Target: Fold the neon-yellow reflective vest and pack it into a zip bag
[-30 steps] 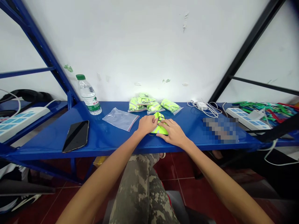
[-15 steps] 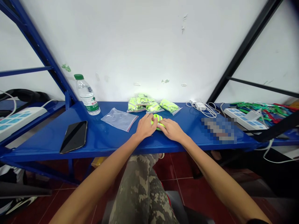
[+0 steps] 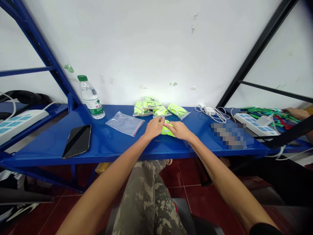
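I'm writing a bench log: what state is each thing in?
Yellow item: folded or bunched, partly covered by left hand and right hand
Clear bag: flat, seal state unclear
Yellow packs: filled, some overlapping
Water bottle: standing, capped
Phone: lying flat, screen dark
White cable: loosely coiled
Power strips: on or off, cannot tell

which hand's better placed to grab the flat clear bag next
Likely the left hand: the clear bag lies just to its left, while the right hand is farther off, on the yellow cloth.

left hand (image 3: 154, 128): curled | right hand (image 3: 181, 131): curled, just beside left | forearms (image 3: 112, 178): reaching forward, converging
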`<state>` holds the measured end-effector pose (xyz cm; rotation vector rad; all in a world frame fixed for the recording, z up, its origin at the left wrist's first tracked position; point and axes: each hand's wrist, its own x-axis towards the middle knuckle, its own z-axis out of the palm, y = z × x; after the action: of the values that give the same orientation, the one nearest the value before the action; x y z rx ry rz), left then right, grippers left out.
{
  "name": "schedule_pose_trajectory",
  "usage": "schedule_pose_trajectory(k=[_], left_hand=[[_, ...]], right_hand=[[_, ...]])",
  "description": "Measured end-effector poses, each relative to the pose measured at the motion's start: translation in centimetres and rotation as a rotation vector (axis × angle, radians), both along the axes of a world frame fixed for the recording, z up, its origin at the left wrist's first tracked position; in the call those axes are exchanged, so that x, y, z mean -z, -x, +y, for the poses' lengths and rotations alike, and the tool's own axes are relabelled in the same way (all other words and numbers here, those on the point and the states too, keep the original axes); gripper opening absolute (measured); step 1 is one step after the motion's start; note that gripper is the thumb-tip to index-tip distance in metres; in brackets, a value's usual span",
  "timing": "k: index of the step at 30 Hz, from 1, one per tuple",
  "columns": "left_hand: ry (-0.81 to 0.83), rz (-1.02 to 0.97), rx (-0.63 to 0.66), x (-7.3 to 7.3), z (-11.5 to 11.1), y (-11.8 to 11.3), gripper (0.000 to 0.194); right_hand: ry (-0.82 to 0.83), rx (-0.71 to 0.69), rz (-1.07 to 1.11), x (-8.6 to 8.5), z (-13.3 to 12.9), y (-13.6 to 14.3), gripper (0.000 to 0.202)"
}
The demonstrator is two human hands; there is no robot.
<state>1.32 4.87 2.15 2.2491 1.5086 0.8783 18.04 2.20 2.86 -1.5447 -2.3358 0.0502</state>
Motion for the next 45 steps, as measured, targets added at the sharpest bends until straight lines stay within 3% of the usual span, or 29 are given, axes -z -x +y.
schedule_pose_trajectory(k=[10, 19, 26, 32, 36, 40, 43, 45], left_hand=[[-0.019, -0.004, -0.100, 0.2, 0.8, -0.7, 0.030], [-0.095, 0.144, -0.203, -0.9, -0.1, -1.6, 0.044], [0.105, 0.114, -0.088, -0.4, 1.9, -1.5, 0.042], [0.154, 0.171, -0.088, -0.4, 2.5, -1.5, 0.038], [0.162, 0.154, -0.129, -0.4, 2.4, -1.7, 0.037], [0.164, 0.102, -0.151, 0.1, 2.1, -1.7, 0.031], [0.152, 0.026, -0.188, 0.4, 1.7, -1.5, 0.025], [0.154, -0.041, -0.200, 0.6, 1.6, -1.3, 0.024]], right_hand=[[0.058, -0.075, 0.171, 0.1, 1.6, -0.5, 0.057], [0.120, -0.114, 0.382, 1.0, 3.1, -1.1, 0.062], [0.165, -0.072, 0.472, 1.5, 3.4, -1.0, 0.064], [-0.026, 0.081, 0.501, 2.3, 3.4, -1.0, 0.057], [-0.226, 0.178, 0.399, 2.1, 2.3, -0.9, 0.045], [-0.396, 0.064, 0.214, 1.3, 0.0, -0.1, 0.042], [-0.384, -0.077, 0.073, 1.5, -1.7, 0.5, 0.037], [-0.374, -0.080, 0.055, 2.0, -2.5, 0.5, 0.037]])
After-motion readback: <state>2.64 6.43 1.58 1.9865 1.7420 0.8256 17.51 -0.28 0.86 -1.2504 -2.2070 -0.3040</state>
